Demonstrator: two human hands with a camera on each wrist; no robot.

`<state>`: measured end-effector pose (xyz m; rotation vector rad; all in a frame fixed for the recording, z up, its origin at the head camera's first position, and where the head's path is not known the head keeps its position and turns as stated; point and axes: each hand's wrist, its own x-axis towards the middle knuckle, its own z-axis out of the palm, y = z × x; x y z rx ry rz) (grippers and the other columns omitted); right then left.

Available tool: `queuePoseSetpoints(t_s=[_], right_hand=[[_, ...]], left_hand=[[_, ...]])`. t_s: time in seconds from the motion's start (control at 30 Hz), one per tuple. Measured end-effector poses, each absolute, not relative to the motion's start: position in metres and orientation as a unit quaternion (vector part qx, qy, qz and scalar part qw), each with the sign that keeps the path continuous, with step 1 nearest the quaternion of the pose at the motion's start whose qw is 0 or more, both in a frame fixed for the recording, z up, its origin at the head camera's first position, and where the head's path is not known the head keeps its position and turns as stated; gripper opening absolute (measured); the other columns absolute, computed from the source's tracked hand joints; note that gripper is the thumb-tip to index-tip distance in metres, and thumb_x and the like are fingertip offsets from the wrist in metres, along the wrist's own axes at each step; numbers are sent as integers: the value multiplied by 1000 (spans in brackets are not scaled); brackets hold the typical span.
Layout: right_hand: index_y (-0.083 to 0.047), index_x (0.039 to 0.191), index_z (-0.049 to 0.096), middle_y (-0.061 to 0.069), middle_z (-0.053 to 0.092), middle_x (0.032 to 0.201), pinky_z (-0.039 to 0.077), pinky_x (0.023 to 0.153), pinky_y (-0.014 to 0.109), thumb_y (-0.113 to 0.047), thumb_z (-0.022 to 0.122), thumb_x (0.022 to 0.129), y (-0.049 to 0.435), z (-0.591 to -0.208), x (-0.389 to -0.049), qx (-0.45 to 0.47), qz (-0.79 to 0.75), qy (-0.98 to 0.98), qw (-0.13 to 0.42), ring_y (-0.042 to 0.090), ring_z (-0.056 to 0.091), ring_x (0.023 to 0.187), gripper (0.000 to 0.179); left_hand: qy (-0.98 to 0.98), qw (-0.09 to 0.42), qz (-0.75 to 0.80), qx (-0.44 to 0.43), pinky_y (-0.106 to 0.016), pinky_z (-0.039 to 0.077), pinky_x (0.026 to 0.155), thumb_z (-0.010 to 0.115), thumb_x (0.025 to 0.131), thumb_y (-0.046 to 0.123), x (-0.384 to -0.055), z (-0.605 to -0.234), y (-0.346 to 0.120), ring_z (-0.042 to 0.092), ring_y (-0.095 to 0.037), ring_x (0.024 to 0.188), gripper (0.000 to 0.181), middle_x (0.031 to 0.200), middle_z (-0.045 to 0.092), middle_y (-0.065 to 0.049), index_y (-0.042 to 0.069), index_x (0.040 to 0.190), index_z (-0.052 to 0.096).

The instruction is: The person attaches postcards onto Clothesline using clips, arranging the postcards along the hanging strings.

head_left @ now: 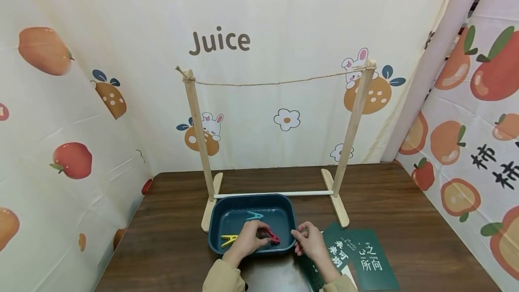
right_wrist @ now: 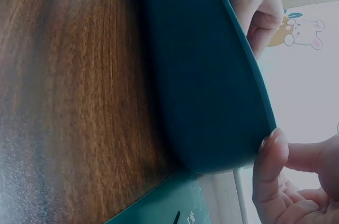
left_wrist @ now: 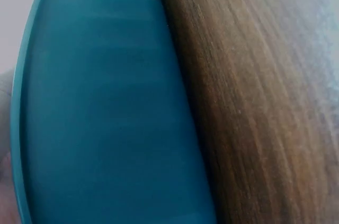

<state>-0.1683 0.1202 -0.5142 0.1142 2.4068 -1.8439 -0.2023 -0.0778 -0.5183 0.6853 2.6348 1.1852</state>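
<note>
A dark blue plastic basin (head_left: 252,199) stands on the table, with its outer wall (left_wrist: 111,102) filling much of the left wrist view. My left hand (head_left: 248,239) reaches inside it, thumb and fingers curled about one end of a red clothespin (head_left: 273,236). A yellow clothespin (head_left: 229,240) lies left of that hand, and a light blue clothespin (head_left: 254,216) lies farther back in the basin. At the basin's right side, my right hand (head_left: 310,241) pinches the rim (right_wrist: 267,110) near the corner. The left fingertips are partly hidden in the wrist views.
Behind the basin stands a wooden frame (head_left: 352,134) with a string (head_left: 263,84) tied between its posts. Dark green printed cards (head_left: 366,256) lie partly under my right forearm. Fruit-patterned cloth (head_left: 259,139) hangs behind the brown table (head_left: 162,238).
</note>
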Motion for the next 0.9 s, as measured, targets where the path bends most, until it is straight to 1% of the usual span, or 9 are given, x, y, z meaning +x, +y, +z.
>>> queuePoseSetpoints(t_s=[0.2, 0.3, 0.33, 0.43, 0.53, 0.57, 0.67, 0.8, 0.9], right_hand=[[7, 90, 45, 7, 53, 51, 47, 40, 39, -13, 58, 86, 121, -520, -165, 38, -614, 788, 25, 8, 49, 35, 24], [6, 86, 48, 7, 54, 51, 46, 37, 35, -17, 59, 86, 124, -524, -162, 21, -627, 779, -13, 7, 49, 35, 26], [5, 84, 48, 7, 54, 51, 45, 36, 33, -17, 59, 86, 125, -525, -161, 4, -632, 774, -35, 7, 49, 35, 25], [4, 82, 50, 4, 54, 51, 44, 34, 28, -17, 60, 84, 130, -526, -158, 3, -625, 778, -63, 8, 50, 36, 24], [5, 83, 52, 5, 54, 54, 45, 37, 26, -12, 63, 82, 137, -524, -156, 33, -603, 795, -58, 12, 52, 39, 20], [6, 84, 53, 5, 55, 56, 46, 38, 27, -12, 64, 81, 140, -523, -156, 55, -590, 804, -46, 13, 52, 41, 21], [6, 85, 55, 5, 55, 60, 46, 41, 25, -9, 66, 78, 149, -521, -154, 79, -544, 835, -38, 13, 52, 45, 20], [6, 83, 57, 1, 54, 63, 43, 46, 22, -9, 69, 75, 164, -522, -151, 88, -468, 878, -44, 10, 50, 52, 20], [7, 83, 58, 1, 54, 64, 41, 50, 23, -9, 70, 73, 174, -524, -149, 88, -436, 894, -46, 11, 50, 56, 23]], left_hand=[[882, 57, 418, 211, -25, 48, 63, 70, 75, 9, -197, -518, -82, 55, -15, 76, 24, 86, 60, -2, 0, 97, 65], [883, 34, 425, 195, -26, 48, 64, 70, 76, 11, -194, -517, -83, 54, -16, 76, 25, 88, 59, -2, 0, 98, 65], [884, 26, 428, 188, -26, 48, 65, 70, 76, 12, -193, -516, -83, 54, -16, 77, 26, 88, 59, -2, 0, 99, 65], [882, -1, 437, 174, -29, 49, 65, 70, 76, 11, -190, -513, -84, 53, -17, 76, 26, 88, 59, -3, 0, 98, 65], [881, -28, 444, 160, -30, 49, 64, 71, 75, 11, -186, -511, -84, 54, -18, 75, 25, 86, 58, -3, 0, 97, 65], [880, -37, 448, 156, -29, 48, 63, 71, 75, 10, -185, -510, -84, 55, -19, 75, 24, 85, 58, -3, 1, 96, 65], [878, -53, 456, 138, -27, 48, 63, 71, 75, 11, -182, -506, -83, 55, -20, 75, 23, 85, 58, -2, 3, 95, 66], [875, -68, 463, 122, -24, 47, 62, 71, 75, 12, -179, -502, -85, 56, -19, 74, 22, 85, 57, -2, 4, 95, 66], [875, -78, 463, 118, -26, 48, 62, 71, 74, 12, -177, -498, -86, 56, -18, 74, 22, 85, 57, -1, 4, 95, 66]])
